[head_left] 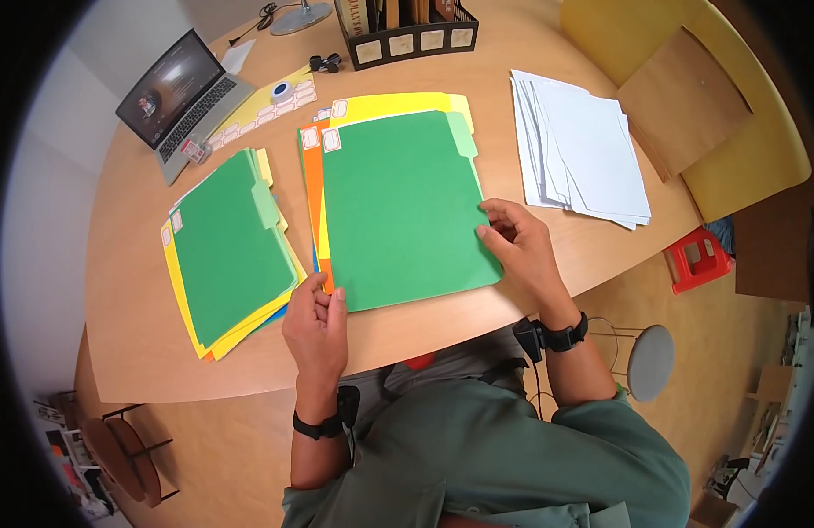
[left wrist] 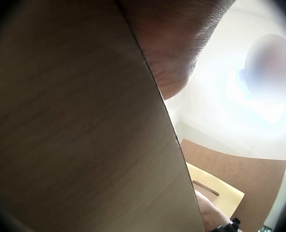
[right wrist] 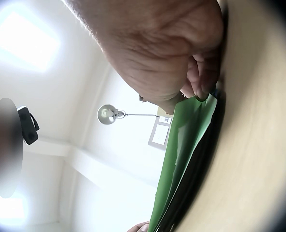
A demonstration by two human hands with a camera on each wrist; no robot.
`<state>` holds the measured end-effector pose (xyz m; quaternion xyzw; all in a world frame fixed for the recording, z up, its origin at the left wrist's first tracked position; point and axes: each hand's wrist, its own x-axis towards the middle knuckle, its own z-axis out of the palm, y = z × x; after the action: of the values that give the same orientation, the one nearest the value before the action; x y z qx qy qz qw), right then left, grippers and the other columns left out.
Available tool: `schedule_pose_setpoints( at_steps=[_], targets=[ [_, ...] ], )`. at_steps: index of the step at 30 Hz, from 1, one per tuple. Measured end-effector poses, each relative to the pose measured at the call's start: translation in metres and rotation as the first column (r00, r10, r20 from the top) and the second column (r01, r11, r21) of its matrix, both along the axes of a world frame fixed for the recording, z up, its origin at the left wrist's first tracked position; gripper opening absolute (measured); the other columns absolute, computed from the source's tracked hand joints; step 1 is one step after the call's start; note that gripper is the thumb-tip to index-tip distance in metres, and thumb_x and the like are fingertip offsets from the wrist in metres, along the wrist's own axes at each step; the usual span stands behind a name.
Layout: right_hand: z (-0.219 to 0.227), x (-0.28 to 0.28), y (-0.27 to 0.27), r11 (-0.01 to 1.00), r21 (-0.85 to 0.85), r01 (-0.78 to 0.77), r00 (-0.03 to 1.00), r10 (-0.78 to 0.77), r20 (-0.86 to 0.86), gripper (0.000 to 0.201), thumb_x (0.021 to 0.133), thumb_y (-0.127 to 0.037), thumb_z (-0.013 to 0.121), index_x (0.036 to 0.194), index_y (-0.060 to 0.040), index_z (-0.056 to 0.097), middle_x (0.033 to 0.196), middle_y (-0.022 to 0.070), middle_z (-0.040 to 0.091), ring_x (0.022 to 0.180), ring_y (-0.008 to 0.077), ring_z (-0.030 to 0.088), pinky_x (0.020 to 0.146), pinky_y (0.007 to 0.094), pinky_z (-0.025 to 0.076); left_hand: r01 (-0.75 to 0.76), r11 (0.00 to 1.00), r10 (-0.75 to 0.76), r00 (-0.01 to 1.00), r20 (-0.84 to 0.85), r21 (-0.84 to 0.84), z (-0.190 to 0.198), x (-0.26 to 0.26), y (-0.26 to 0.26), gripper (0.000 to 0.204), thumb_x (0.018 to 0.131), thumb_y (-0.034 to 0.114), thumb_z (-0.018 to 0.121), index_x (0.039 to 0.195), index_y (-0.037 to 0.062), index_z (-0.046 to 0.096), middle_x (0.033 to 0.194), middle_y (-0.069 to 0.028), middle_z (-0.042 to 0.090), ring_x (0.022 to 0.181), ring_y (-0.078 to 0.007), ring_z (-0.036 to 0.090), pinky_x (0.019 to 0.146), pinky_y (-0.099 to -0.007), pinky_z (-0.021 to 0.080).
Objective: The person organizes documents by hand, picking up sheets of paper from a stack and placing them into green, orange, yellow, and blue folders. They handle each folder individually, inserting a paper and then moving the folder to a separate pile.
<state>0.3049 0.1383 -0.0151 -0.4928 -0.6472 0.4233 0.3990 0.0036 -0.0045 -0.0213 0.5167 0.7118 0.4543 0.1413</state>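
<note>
A stack of folders lies in the middle, with a green folder [head_left: 403, 211] on top and yellow and orange edges showing at its left and back. My right hand [head_left: 523, 251] pinches the stack's right edge; in the right wrist view, that hand [right wrist: 167, 53] has its fingers curled at the green folder [right wrist: 174, 150]. At the front left corner, my left hand [head_left: 317, 330] holds the stack between thumb and fingers. The left wrist view shows part of this hand [left wrist: 174, 43] over the table edge, its fingertips hidden. A second folder pile [head_left: 235, 255] sits at the left.
White papers [head_left: 587, 150] lie on the right of the table [head_left: 407, 339]. Behind the folders are a laptop [head_left: 183, 106], label sheets [head_left: 266, 110], a tape roll [head_left: 282, 91] and a black organizer [head_left: 416, 44]. A yellow chair [head_left: 768, 158] stands at the right.
</note>
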Motion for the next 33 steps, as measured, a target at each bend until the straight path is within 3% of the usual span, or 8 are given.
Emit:
schedule_pose_setpoints(
  at_steps=[12, 33],
  targets=[
    [-0.0036, -0.0001, -0.0002, 1.000, 0.028, -0.003, 1.000, 0.003, 0.006, 0.038, 0.101, -0.015, 0.080, 0.134, 0.0009, 0.073, 0.112, 0.0120, 0.077, 0.092, 0.0165, 0.072, 0.084, 0.0321, 0.061, 0.008, 1.000, -0.007, 0.996, 0.091, -0.016, 0.0044, 0.0018, -0.0010, 0.026, 0.104, 0.004, 0.074, 0.128, -0.0062, 0.070, 0.082, 0.0023, 0.057, 0.072, -0.0059, 0.050, 0.067, -0.0226, 0.044],
    [-0.0020, 0.0000, -0.0026, 1.000, 0.027, -0.008, 1.000, 0.008, 0.024, 0.038, 0.100, -0.015, 0.080, 0.134, 0.0009, 0.073, 0.111, 0.0122, 0.076, 0.088, 0.0164, 0.072, 0.082, 0.0325, 0.061, 0.010, 1.000, -0.009, 0.999, 0.049, -0.021, 0.0026, 0.0016, -0.0002, 0.026, 0.103, 0.005, 0.075, 0.127, -0.0062, 0.070, 0.078, 0.0030, 0.054, 0.069, -0.0056, 0.048, 0.065, -0.0236, 0.042]
  ],
)
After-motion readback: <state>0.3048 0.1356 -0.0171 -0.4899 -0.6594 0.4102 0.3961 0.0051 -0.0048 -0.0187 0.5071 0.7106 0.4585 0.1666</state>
